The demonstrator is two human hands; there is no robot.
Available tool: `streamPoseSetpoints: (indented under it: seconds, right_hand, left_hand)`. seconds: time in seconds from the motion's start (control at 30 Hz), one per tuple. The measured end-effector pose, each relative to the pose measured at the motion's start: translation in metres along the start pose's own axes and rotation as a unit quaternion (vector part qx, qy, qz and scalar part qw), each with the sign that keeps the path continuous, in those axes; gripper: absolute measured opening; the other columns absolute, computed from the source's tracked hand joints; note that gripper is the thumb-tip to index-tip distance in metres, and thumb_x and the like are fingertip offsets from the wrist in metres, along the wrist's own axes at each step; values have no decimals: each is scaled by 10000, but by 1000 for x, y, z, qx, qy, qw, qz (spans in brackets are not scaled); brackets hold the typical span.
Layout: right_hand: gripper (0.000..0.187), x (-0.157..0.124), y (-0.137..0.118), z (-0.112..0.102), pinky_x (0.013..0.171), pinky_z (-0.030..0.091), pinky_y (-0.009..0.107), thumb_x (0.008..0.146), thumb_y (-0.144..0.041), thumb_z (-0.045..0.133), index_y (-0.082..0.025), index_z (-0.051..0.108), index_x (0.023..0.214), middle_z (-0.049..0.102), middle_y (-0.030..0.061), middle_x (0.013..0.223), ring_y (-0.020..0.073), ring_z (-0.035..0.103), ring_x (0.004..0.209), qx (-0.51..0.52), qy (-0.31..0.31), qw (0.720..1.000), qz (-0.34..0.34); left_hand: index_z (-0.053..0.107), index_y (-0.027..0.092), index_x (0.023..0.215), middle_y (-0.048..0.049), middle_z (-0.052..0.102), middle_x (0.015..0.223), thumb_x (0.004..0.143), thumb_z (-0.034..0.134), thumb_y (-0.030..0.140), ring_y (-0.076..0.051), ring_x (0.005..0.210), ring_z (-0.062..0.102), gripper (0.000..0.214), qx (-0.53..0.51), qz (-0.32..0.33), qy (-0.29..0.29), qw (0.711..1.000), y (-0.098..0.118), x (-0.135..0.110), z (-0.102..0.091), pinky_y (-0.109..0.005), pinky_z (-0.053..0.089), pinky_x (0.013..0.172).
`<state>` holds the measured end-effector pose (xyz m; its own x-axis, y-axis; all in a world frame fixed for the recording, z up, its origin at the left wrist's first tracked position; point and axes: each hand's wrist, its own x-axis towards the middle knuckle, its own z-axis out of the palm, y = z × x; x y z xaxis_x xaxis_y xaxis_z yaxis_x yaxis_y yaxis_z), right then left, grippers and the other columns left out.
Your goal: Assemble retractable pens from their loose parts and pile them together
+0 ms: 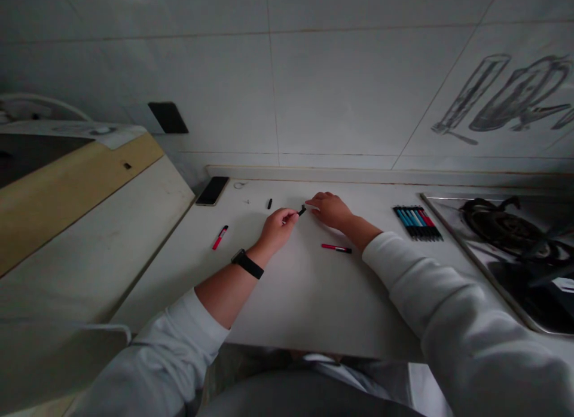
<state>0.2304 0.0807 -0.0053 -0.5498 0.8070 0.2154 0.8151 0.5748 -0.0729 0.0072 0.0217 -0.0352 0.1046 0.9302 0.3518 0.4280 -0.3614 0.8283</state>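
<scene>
My left hand [277,227], with a black watch on its wrist, pinches a small black pen part [302,210] between thumb and finger. Close to the part's upper end is my right hand [330,209], its fingers stretched out and apart. Whether a right fingertip touches the part I cannot tell. A red pen barrel with a black end [219,237] lies left of my left hand. Another red-and-black barrel [336,248] rests below my right hand. A short black piece [269,204] is on the counter behind my left hand.
A row of blue and red pens with black ends [418,223] lies at the right, beside the gas stove [497,249]. A phone [213,191] and a small thin ring [240,185] are at the back left. A large white box-like unit [112,225] borders the counter [314,309].
</scene>
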Motion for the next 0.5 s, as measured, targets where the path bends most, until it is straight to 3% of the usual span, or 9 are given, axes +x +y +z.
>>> streamPoseSetpoints:
  seconds: [0.23, 0.5]
  right_hand:
    - [256, 15, 3, 8, 884, 444, 358, 970, -253, 618, -264, 768, 1178, 718, 113, 1160, 257, 618, 1032, -8, -1, 1000, -30]
    - [172, 0, -8, -2, 899, 422, 344, 986, -240, 590, -178, 747, 1018, 711, 124, 1033, 243, 608, 998, -11, -14, 993, -113]
  left_hand:
    - [733, 190, 998, -59, 757, 1000, 953, 617, 349, -189, 900, 683, 202, -21, -11, -5, 1000, 3, 0, -1, -320, 531, 840]
    - [731, 183, 1007, -62, 755, 981, 945, 623, 351, -190, 893, 681, 209, -28, -19, 2, 999, 6, 0, -2, -316, 524, 834]
